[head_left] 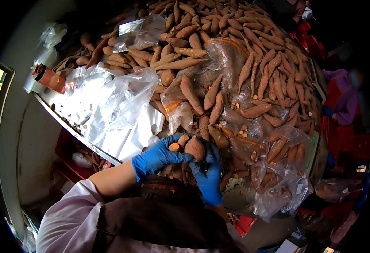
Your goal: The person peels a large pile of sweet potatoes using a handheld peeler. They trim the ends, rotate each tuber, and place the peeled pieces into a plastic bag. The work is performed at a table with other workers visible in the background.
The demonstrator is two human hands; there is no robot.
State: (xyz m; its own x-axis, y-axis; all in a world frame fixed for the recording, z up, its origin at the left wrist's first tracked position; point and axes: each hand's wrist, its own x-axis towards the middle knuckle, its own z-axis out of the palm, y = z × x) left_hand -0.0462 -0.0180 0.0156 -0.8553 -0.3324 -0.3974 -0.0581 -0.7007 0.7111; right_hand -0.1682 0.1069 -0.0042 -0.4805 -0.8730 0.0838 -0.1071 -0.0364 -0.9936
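Both hands wear blue gloves and meet over the near edge of the heap. My left hand (162, 156) is closed around sweet potatoes. A plump, round-bodied sweet potato (194, 149) stands between the two hands with its tapered end up. Beside it, within the left fingers, is a piece with an orange cut face (174, 147) and another brown-skinned one (183, 140). My right hand (209, 173) is closed at the right side of the plump sweet potato. A small dark thing shows among its fingers, too hidden to name.
A large heap of sweet potatoes (252, 33) covers the table. Clear plastic bags (121, 97) lie at left, with more (282, 189) at right. Cut orange pieces (243, 131) lie on a plastic sack (227, 63). A person in purple (347, 99) stands at far right.
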